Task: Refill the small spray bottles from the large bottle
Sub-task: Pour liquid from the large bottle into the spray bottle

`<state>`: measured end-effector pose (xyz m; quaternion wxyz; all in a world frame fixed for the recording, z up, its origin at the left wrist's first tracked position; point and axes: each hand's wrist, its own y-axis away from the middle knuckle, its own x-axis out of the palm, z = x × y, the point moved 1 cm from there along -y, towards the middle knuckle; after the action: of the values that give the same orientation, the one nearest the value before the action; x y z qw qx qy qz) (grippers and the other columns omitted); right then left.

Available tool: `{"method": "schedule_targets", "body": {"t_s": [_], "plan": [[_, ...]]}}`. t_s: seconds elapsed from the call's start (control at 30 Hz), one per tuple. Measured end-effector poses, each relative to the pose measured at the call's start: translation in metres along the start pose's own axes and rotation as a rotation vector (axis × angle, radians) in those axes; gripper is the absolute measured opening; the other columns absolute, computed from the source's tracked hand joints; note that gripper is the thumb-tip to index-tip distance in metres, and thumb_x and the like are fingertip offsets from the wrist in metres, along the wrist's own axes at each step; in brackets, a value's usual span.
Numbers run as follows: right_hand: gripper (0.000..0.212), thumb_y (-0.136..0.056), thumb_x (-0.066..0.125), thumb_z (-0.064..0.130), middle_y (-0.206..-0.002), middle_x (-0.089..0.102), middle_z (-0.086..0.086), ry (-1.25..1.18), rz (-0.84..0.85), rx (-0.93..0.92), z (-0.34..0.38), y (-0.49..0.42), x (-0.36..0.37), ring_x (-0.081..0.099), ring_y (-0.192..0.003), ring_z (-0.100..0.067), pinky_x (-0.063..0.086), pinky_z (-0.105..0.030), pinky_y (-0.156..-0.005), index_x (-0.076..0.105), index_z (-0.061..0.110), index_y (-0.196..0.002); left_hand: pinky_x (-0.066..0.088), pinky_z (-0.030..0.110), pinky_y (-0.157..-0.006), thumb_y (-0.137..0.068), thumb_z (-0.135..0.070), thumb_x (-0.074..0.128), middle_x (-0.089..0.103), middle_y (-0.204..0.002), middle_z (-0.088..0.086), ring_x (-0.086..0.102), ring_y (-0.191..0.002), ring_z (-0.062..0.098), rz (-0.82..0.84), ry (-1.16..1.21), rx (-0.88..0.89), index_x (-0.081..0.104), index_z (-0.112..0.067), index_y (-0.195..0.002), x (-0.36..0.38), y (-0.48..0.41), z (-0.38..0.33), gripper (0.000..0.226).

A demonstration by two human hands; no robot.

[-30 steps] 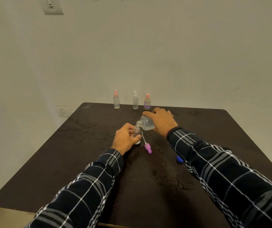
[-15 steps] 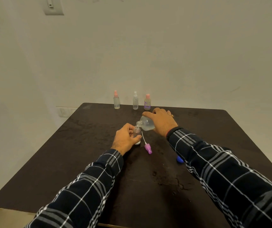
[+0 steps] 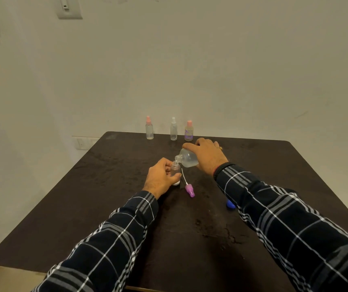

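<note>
My right hand (image 3: 207, 155) grips the large clear bottle (image 3: 186, 158), tipped to the left with its open neck right over the mouth of a small clear spray bottle (image 3: 175, 170). My left hand (image 3: 160, 178) holds that small bottle upright on the dark table (image 3: 109, 207). A purple spray top with its white tube (image 3: 188, 188) lies on the table just right of my left hand. Three small spray bottles stand at the table's far edge: one with a pink top (image 3: 149, 128), one with a white top (image 3: 173, 129), one purplish with a pink top (image 3: 188, 131).
A blue cap (image 3: 230, 204) lies on the table, partly hidden by my right sleeve. The table's far edge meets a pale wall, and a wall socket plate (image 3: 84, 142) sits low on the left.
</note>
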<state>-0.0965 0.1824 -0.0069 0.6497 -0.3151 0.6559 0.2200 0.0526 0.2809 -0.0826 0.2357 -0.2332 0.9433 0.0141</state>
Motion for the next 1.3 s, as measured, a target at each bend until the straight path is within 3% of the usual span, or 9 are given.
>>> {"method": "schedule_targets", "body": {"t_s": [0.3, 0.67, 0.87, 1.03, 1.3], "plan": [[0.074, -0.088, 0.072, 0.022, -0.138, 0.043, -0.010, -0.007, -0.002, 0.001, -0.0004, 0.0000, 0.0004, 0.040, -0.131, -0.033, 0.029, -0.058, -0.113, 0.031, 0.039, -0.148, 0.054, 0.015, -0.076, -0.083, -0.015, 0.083, 0.073, -0.099, -0.008, 0.070, -0.090, 0.003, -0.001, 0.011, 0.003, 0.061, -0.023, -0.103, 0.0008, 0.0001, 0.0000, 0.031], [0.073, -0.088, 0.072, 0.022, -0.137, 0.044, -0.010, -0.012, -0.015, -0.001, -0.0004, 0.0013, -0.0001, 0.041, -0.131, -0.033, 0.029, -0.058, -0.113, 0.032, 0.039, -0.148, 0.051, 0.013, -0.071, -0.082, -0.016, 0.083, 0.072, -0.098, -0.008, 0.069, -0.088, 0.003, -0.001, 0.014, -0.002, 0.060, -0.025, -0.102, 0.0007, 0.0007, -0.0012, 0.032], [0.075, -0.088, 0.072, 0.023, -0.138, 0.044, -0.010, -0.011, -0.011, -0.001, -0.0006, 0.0009, 0.0003, 0.040, -0.132, -0.033, 0.029, -0.059, -0.113, 0.032, 0.038, -0.148, 0.047, 0.003, -0.063, -0.082, -0.013, 0.083, 0.072, -0.095, -0.010, 0.066, -0.076, -0.010, -0.007, 0.019, 0.000, 0.060, -0.026, -0.099, 0.0015, 0.0002, -0.0008, 0.031], [0.075, -0.088, 0.073, 0.022, -0.138, 0.044, -0.011, -0.010, -0.008, 0.003, -0.0005, 0.0002, 0.0009, 0.040, -0.132, -0.034, 0.029, -0.059, -0.113, 0.031, 0.039, -0.148, 0.049, 0.008, -0.066, -0.083, -0.013, 0.083, 0.072, -0.098, -0.010, 0.069, -0.087, 0.000, -0.004, 0.021, 0.004, 0.061, -0.025, -0.100, 0.0009, 0.0010, -0.0008, 0.031], [0.075, -0.088, 0.072, 0.023, -0.138, 0.044, -0.011, 0.005, -0.019, 0.002, -0.0005, -0.0003, 0.0018, 0.041, -0.132, -0.033, 0.030, -0.059, -0.112, 0.031, 0.040, -0.148, 0.051, 0.008, -0.067, -0.083, -0.014, 0.083, 0.073, -0.096, -0.010, 0.069, -0.083, -0.005, -0.003, 0.020, 0.008, 0.061, -0.025, -0.101, 0.0009, 0.0009, 0.0005, 0.031]]}}
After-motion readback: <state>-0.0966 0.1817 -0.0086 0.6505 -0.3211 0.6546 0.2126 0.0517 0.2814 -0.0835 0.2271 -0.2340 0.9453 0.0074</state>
